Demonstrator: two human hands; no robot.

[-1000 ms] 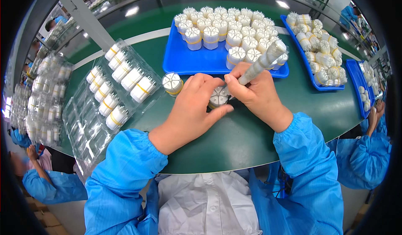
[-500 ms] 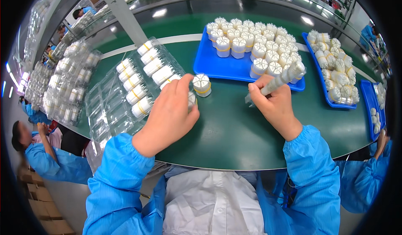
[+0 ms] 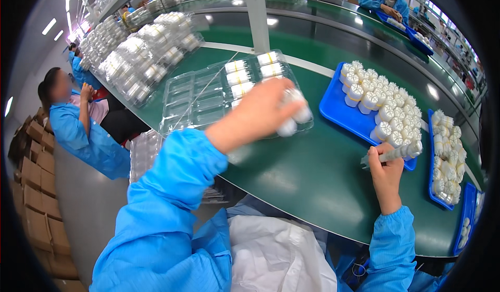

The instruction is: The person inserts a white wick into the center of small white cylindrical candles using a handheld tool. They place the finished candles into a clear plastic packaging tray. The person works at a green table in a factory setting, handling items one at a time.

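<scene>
My left hand (image 3: 259, 114) is blurred over the right end of a clear plastic blister tray (image 3: 200, 98). Its fingers are closed on a white cylindrical bundle (image 3: 301, 114). Other white bundles (image 3: 238, 77) with yellow bands lie in the tray's slots, while several slots at its left hold nothing; the hand hides part of the rows. My right hand (image 3: 386, 173) grips a slim, whitish rod (image 3: 402, 152), tilted, by the front edge of a blue tray (image 3: 333, 109). That tray carries many upright white bundles (image 3: 383, 103) with segmented tops.
Another blue tray (image 3: 436, 192) of white bundles sits to the right, with a third blue tray (image 3: 462, 236) beyond. Filled clear trays (image 3: 151, 58) are stacked at the far left. A metal post (image 3: 257, 21) rises behind the blister tray. A co-worker (image 3: 86, 117) sits at left.
My view has turned left. My left hand has moved from the table onto the blister tray's right end, and the bundles that stood beside it are off the table. My right hand keeps the rod.
</scene>
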